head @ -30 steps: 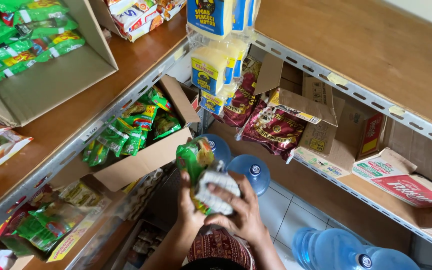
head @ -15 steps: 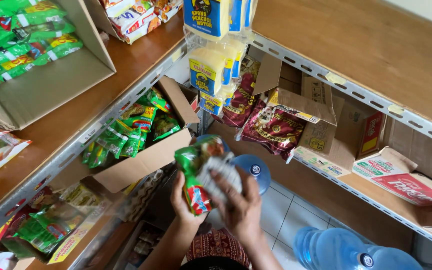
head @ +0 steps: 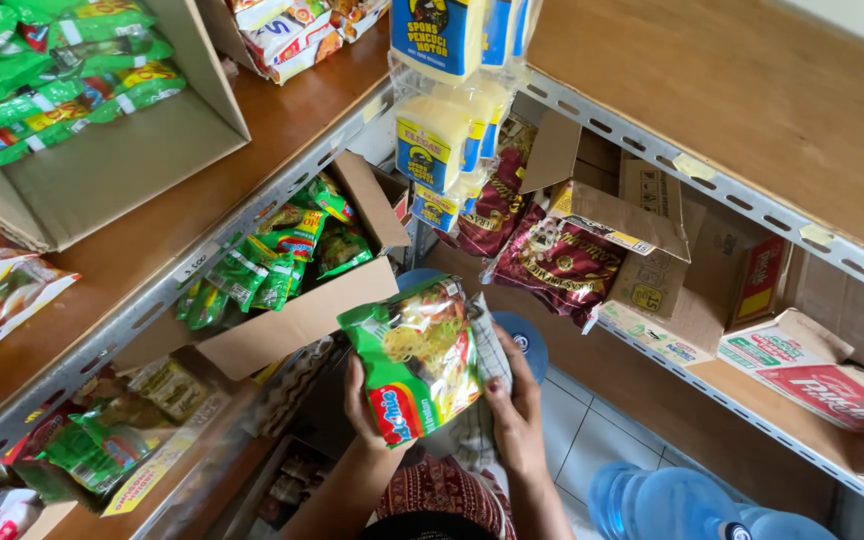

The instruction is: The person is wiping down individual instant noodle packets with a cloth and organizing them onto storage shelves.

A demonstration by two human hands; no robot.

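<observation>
- The person's left hand [head: 364, 405] grips the lower left edge of a green noodle packet [head: 417, 355], fingers curled round behind it and thumb on the front.
- The right hand [head: 514, 405] closes on the packet's right side, fingers spread along its back, where a pale checked cloth [head: 485, 345] is pressed between palm and packet.
- The noodle packet is held up, tilted, in the gap between the two shelf racks, above the tiled floor [head: 592, 440].
- Blue water-jug tops [head: 652, 500] stand on the floor at the lower right, and another blue cap [head: 530, 340] shows just behind the packet.
- To the left, an open cardboard box [head: 292, 320] sits at the front edge of the left rack's middle shelf, filled with small green sachets [head: 272, 260].
- To the right, dark red snack bags [head: 557, 260] lie in a torn carton [head: 652, 270] on the right rack's lower shelf; flat red-and-white boxes [head: 812, 375] rest further along its edge.
- Yellow sponge packs [head: 442, 140] hang from the corner post between the racks.
- Farthest, on the left rack's top shelf, a large box [head: 112, 160] holds more green packets [head: 52, 80].
</observation>
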